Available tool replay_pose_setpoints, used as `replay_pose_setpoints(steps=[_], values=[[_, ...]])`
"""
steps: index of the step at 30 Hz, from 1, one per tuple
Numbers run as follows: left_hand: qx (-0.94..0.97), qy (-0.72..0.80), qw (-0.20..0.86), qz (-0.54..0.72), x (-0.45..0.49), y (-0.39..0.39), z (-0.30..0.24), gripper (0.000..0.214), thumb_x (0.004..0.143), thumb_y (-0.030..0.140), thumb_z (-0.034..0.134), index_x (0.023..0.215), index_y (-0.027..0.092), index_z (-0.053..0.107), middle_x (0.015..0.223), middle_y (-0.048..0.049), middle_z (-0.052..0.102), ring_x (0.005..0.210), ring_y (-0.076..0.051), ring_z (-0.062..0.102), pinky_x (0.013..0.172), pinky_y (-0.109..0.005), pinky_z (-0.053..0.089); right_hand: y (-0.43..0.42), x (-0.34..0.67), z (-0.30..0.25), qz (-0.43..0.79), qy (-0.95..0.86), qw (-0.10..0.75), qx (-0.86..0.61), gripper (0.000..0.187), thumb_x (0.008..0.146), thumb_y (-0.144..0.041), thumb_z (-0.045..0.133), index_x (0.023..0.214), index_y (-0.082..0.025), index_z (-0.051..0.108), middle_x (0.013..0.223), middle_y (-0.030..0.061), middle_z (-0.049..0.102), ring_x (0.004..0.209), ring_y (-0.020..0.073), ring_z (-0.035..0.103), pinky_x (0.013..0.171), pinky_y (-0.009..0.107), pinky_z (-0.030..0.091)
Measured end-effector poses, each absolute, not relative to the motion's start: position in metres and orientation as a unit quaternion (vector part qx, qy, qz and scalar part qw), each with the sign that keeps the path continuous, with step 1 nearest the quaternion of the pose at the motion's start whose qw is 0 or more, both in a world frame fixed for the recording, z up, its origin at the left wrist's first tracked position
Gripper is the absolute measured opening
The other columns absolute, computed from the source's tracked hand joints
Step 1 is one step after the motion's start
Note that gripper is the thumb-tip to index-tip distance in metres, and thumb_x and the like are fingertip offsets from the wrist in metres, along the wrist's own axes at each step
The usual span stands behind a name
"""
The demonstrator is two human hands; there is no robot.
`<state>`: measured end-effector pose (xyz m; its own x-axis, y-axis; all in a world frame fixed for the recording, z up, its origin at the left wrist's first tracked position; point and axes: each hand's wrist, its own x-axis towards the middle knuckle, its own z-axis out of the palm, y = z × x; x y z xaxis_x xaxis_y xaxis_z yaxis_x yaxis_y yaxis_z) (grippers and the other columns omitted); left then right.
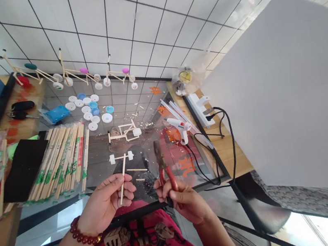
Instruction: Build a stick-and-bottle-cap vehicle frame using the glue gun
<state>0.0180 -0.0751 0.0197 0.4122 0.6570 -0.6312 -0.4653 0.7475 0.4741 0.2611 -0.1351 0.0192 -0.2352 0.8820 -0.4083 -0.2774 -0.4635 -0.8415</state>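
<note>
My left hand (103,203) grips a thin wooden stick (123,183) between fingers and thumb, with a dark red bead bracelet on its wrist. My right hand (180,201) is closed around the red handles of cutting pliers (162,167), whose metal jaws point up. Just beyond the hands, a stick axle with white bottle-cap wheels (122,157) lies on the glass tabletop (104,179). Short cut stick pieces (137,170) lie close by. A stick frame (124,132) stands farther out.
A white hot glue gun (180,127) and glue sticks (181,116) lie to the right, near a power strip with black cords (201,110). Wrapped chopsticks (60,161) fill the left. Loose bottle caps (88,108) and stick vehicle models (80,72) lie beyond. A large white board (281,90) blocks the right.
</note>
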Motion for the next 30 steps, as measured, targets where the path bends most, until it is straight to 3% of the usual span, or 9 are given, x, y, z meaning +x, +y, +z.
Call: replay_pose_setpoints(steps=[3, 5, 9, 11, 14, 18, 24, 27, 30], values=[[0.128, 0.419, 0.830, 0.344, 0.019, -0.078, 0.023, 0.029, 0.071, 0.035, 0.089, 0.088, 0.013, 0.078, 0.070, -0.0056, 0.072, 0.057, -0.013, 0.064, 0.048, -0.021, 0.053, -0.139, 0.258, 0.015, 0.702, -0.356, 0.368, -0.495, 0.041, 0.068, -0.059, 0.083, 0.073, -0.020, 0.074, 0.106, 0.0106, 0.069, 0.100, 0.0260, 0.063, 0.086, 0.038, 0.051], [0.131, 0.420, 0.829, 0.346, 0.015, -0.079, 0.025, 0.031, 0.069, 0.035, 0.090, 0.088, 0.015, 0.078, 0.070, -0.0055, 0.072, 0.058, -0.014, 0.065, 0.050, -0.022, 0.054, -0.144, 0.258, 0.014, 0.715, -0.357, 0.363, -0.480, 0.038, 0.067, -0.057, 0.084, 0.074, -0.020, 0.076, 0.110, 0.0101, 0.070, 0.096, 0.0243, 0.065, 0.086, 0.039, 0.052], [0.172, 0.451, 0.751, 0.450, 0.003, -0.083, 0.026, 0.029, 0.060, 0.034, 0.096, 0.077, 0.018, 0.079, 0.089, -0.0058, 0.075, 0.082, -0.016, 0.069, 0.074, -0.024, 0.059, -0.150, 0.253, 0.016, 0.705, -0.380, 0.395, -0.450, 0.030, 0.071, -0.051, 0.085, 0.076, -0.022, 0.079, 0.107, 0.0072, 0.069, 0.079, 0.0166, 0.062, 0.078, 0.034, 0.052], [0.214, 0.451, 0.701, 0.509, 0.000, -0.088, 0.025, 0.025, 0.059, 0.031, 0.096, 0.071, 0.019, 0.078, 0.085, -0.0012, 0.071, 0.075, -0.011, 0.065, 0.071, -0.019, 0.056, -0.152, 0.245, 0.015, 0.650, -0.422, 0.413, -0.479, 0.027, 0.075, -0.050, 0.083, 0.080, -0.024, 0.081, 0.099, 0.0055, 0.067, 0.080, 0.0168, 0.061, 0.078, 0.033, 0.052], [0.268, 0.421, 0.716, 0.489, 0.005, -0.099, 0.019, 0.019, 0.066, 0.033, 0.092, 0.073, 0.022, 0.078, 0.066, 0.0030, 0.063, 0.055, -0.007, 0.054, 0.056, -0.018, 0.048, -0.152, 0.230, 0.010, 0.539, -0.478, 0.447, -0.530, 0.025, 0.081, -0.051, 0.079, 0.085, -0.027, 0.082, 0.087, 0.0034, 0.064, 0.088, 0.0190, 0.061, 0.084, 0.033, 0.052], [0.307, 0.442, 0.741, 0.401, 0.017, -0.113, 0.008, 0.021, 0.074, 0.038, 0.087, 0.079, 0.021, 0.078, 0.064, -0.0015, 0.067, 0.061, -0.013, 0.063, 0.064, -0.024, 0.052, -0.150, 0.222, 0.003, 0.431, -0.543, 0.461, -0.554, 0.025, 0.086, -0.051, 0.074, 0.092, -0.028, 0.081, 0.091, 0.0038, 0.063, 0.090, 0.0196, 0.063, 0.084, 0.033, 0.055], [0.372, 0.477, 0.669, 0.432, 0.004, -0.114, -0.003, 0.023, 0.079, 0.040, 0.082, 0.072, 0.021, 0.073, 0.075, -0.0013, 0.065, 0.072, -0.014, 0.059, 0.068, -0.023, 0.049, -0.136, 0.259, -0.006, 0.172, -0.655, 0.312, -0.667, 0.021, 0.089, -0.028, 0.067, 0.107, -0.022, 0.075, 0.109, 0.0115, 0.062, 0.100, 0.0254, 0.066, 0.085, 0.038, 0.058], [0.412, 0.501, 0.635, 0.419, -0.005, -0.115, -0.008, 0.020, 0.083, 0.038, 0.078, 0.074, 0.022, 0.073, 0.080, -0.0018, 0.066, 0.077, -0.015, 0.059, 0.071, -0.022, 0.049, -0.132, 0.280, -0.018, 0.109, -0.665, 0.227, -0.703, 0.028, 0.088, -0.025, 0.066, 0.116, -0.022, 0.070, 0.114, 0.0131, 0.063, 0.099, 0.0274, 0.067, 0.083, 0.041, 0.059], [0.407, 0.528, 0.629, 0.399, -0.006, -0.118, -0.011, 0.020, 0.082, 0.042, 0.078, 0.078, 0.022, 0.075, 0.088, -0.0033, 0.069, 0.075, -0.014, 0.059, 0.068, -0.022, 0.049, -0.133, 0.292, -0.031, 0.079, -0.663, 0.214, -0.713, 0.037, 0.088, -0.024, 0.065, 0.125, -0.023, 0.065, 0.123, 0.0142, 0.064, 0.108, 0.0296, 0.066, 0.090, 0.045, 0.058]])
